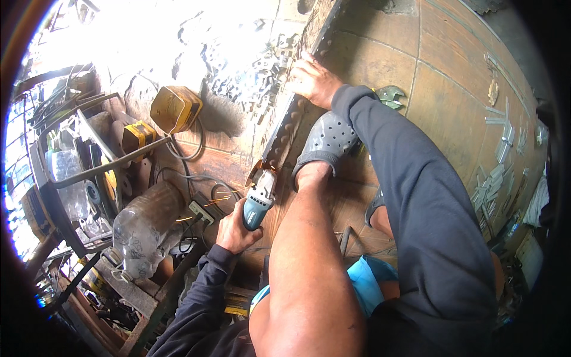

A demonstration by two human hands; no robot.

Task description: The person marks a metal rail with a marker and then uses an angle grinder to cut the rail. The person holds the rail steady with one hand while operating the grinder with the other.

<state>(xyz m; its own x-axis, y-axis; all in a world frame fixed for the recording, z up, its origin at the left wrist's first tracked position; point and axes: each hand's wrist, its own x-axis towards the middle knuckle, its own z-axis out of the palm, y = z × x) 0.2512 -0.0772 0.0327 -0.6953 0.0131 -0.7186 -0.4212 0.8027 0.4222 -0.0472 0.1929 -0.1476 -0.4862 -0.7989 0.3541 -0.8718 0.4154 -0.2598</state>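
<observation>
My left hand is wrapped around the body of a teal angle grinder. The grinder's disc end meets the near end of a long dark metal bar, and orange sparks fly off to the left. The bar has a row of round bumps or holes along it and runs away toward the top. Farther up, my right hand grips the bar, its fingers curled over the edge. My foot in a grey perforated clog is close against the bar's right side. Whatever lies under my right palm is hidden.
Small metal pieces lie scattered left of the bar in bright glare. A yellow-black container, cables, a power strip, a large plastic bottle and a metal-framed rack crowd the left. Green locking pliers and metal strips lie right.
</observation>
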